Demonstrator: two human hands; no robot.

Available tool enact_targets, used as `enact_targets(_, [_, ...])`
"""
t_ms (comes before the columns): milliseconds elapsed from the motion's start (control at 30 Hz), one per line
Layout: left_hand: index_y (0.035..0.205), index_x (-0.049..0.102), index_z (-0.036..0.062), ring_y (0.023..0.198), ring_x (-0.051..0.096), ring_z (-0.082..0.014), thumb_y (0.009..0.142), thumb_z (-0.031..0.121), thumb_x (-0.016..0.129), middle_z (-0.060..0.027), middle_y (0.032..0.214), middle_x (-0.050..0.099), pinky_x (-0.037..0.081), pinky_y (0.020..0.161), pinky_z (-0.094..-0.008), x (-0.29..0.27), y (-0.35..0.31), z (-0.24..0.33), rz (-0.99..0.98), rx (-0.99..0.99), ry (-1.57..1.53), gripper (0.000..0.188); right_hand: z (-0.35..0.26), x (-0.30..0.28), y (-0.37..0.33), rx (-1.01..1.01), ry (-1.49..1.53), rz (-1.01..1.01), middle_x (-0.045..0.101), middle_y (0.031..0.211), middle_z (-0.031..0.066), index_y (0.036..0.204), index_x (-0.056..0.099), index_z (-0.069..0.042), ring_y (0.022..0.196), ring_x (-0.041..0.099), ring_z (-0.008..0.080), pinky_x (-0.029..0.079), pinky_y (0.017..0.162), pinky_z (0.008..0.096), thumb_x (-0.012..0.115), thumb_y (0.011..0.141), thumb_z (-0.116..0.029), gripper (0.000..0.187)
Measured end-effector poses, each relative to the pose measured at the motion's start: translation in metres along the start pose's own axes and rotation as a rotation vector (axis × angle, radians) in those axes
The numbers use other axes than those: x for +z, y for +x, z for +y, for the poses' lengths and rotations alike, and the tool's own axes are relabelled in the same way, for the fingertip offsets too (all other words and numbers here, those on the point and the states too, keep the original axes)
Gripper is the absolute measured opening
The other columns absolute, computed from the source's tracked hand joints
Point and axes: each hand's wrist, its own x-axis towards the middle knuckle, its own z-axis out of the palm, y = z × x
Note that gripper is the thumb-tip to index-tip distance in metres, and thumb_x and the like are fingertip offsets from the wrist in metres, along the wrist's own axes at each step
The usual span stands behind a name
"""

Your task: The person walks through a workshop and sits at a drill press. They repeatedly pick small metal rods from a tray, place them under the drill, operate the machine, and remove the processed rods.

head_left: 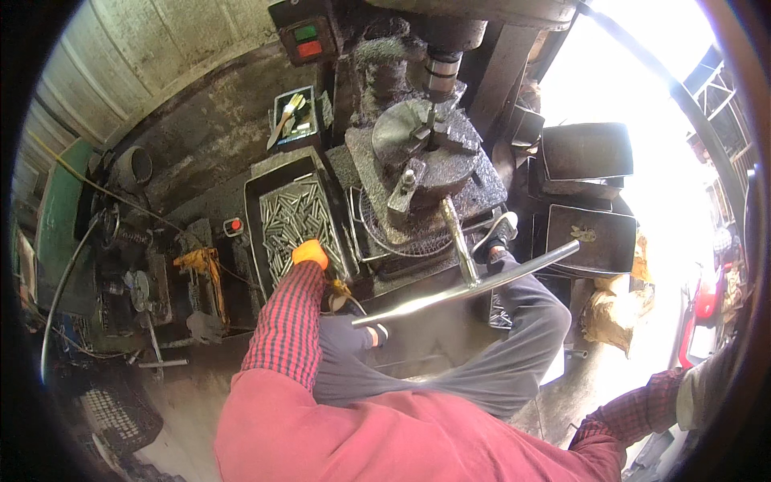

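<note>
Head view:
Left hand (309, 253): orange-gloved, reaching into the tray of metal rods (295, 221); whether the fingers are spread or pinching, cannot tell.
Right hand (699, 394): at frame edge, grip unclear.
Switch box (305, 36): green and red buttons, above.
Drill press chuck (422, 149): right of tray.
Lever handle (470, 281): crosses the knees.

Right hand (697, 394) cut off at edge

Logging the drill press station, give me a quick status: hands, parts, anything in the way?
Left hand, orange glove, reaching into tray of metal rods. Right hand out of view, only its sleeve shows. Long feed lever crosses above the knees.
</note>
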Motion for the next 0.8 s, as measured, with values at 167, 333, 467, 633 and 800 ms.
enact_targets(167, [0.115, 0.077, 0.0032, 0.117, 0.070, -0.0404, 0.088, 0.013, 0.063, -0.0232, 0.120, 0.074, 0.056, 0.099, -0.0483, 0.005, 0.007, -0.013, 0.001, -0.026, -0.087, 0.031, -0.052, -0.020, -0.022, -0.370, -0.947, 0.218, 0.066, 0.107, 0.0126, 0.134, 0.058, -0.005, 0.102, 0.063, 0.0308, 0.046, 0.102, 0.0560, 0.061, 0.098, -0.053, 0.060])
enact_targets(333, [0.114, 0.073, 0.0013, 0.117, 0.068, -0.0408, 0.089, 0.027, 0.073, -0.0238, 0.119, 0.074, 0.053, 0.102, -0.0470, -0.011, 0.014, -0.040, 0.182, -0.080, -0.446, 0.036, -0.078, -0.134, -0.066, -0.313, -1.542, 0.740, 0.066, 0.110, 0.0129, 0.132, 0.060, -0.005, 0.108, 0.062, 0.0315, 0.043, 0.109, 0.0571, 0.060, 0.097, -0.060, 0.065])
enact_targets(467, [0.111, 0.073, 0.0010, 0.081, 0.065, -0.0197, 0.100, 0.022, 0.069, -0.0055, 0.089, 0.071, 0.053, 0.073, -0.0369, -0.057, -0.003, -0.066, 0.191, -0.047, -1.358, 0.024, -0.046, -0.233, -0.114, -0.097, -1.005, 0.852, 0.066, 0.113, 0.0131, 0.130, 0.061, -0.004, 0.113, 0.061, 0.0321, 0.040, 0.114, 0.0580, 0.058, 0.097, -0.066, 0.070])
enact_targets(633, [0.103, 0.071, 0.0072, 0.072, 0.060, -0.0130, 0.108, 0.021, 0.061, 0.0005, 0.082, 0.064, 0.045, 0.059, -0.0290, -0.111, -0.061, -0.076, 0.190, -0.064, -2.150, 0.018, -0.041, -0.263, -0.124, -0.035, -0.692, 0.817, 0.069, 0.117, 0.0137, 0.127, 0.064, -0.002, 0.118, 0.061, 0.0341, 0.038, 0.120, 0.0587, 0.054, 0.096, -0.074, 0.079])
enact_targets(800, [0.114, 0.062, 0.0070, 0.068, 0.063, -0.0167, 0.113, 0.026, 0.052, -0.0113, 0.100, 0.073, 0.047, 0.058, -0.0304, -0.125, -0.103, -0.074, 0.178, -0.161, -2.234, 0.021, -0.057, -0.244, -0.122, -0.075, -0.637, 0.966, 0.041, 0.164, 0.0141, 0.159, 0.043, -0.015, 0.150, 0.038, 0.0356, 0.026, 0.124, 0.0639, 0.035, 0.097, -0.083, 0.092])
